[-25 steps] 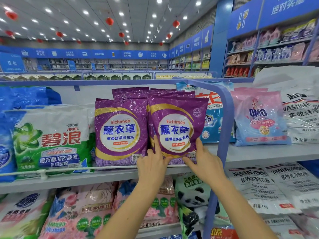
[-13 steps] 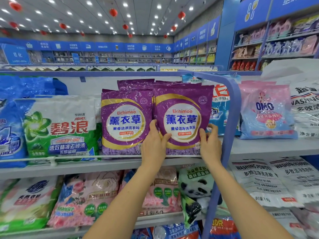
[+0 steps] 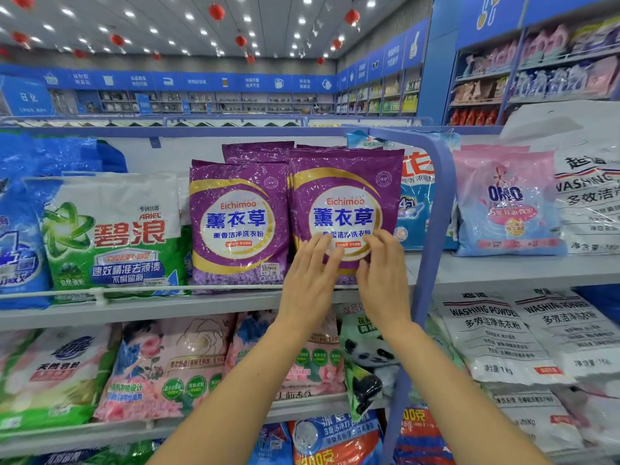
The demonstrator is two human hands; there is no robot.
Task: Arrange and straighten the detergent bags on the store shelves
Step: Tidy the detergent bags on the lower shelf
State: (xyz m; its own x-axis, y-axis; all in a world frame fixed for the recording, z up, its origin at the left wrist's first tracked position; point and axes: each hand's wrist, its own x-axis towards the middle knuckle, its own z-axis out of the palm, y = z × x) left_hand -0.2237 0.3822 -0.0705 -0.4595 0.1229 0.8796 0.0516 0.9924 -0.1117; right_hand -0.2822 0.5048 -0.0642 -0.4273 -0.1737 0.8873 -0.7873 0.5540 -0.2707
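Note:
Two purple Eichimoo detergent bags stand upright side by side on the top shelf (image 3: 167,307). The right purple bag (image 3: 345,196) has both my hands flat against its lower front. My left hand (image 3: 310,276) lies on the bag's lower left, fingers spread. My right hand (image 3: 382,270) presses the lower right, fingers spread too. Neither hand grips anything. The left purple bag (image 3: 238,223) stands untouched beside it, with more purple bags behind both.
A green and white Ariel bag (image 3: 110,229) stands left of the purple ones. A blue shelf post (image 3: 432,229) curves down just right of my hands. A pink OMO bag (image 3: 506,203) and white washing powder bags (image 3: 486,333) fill the right unit. Pink bags lie below.
Both hands slid from the right purple bag's bottom edge and sides up onto its lower front, closer together. The bag stands straighter and the view has moved nearer.

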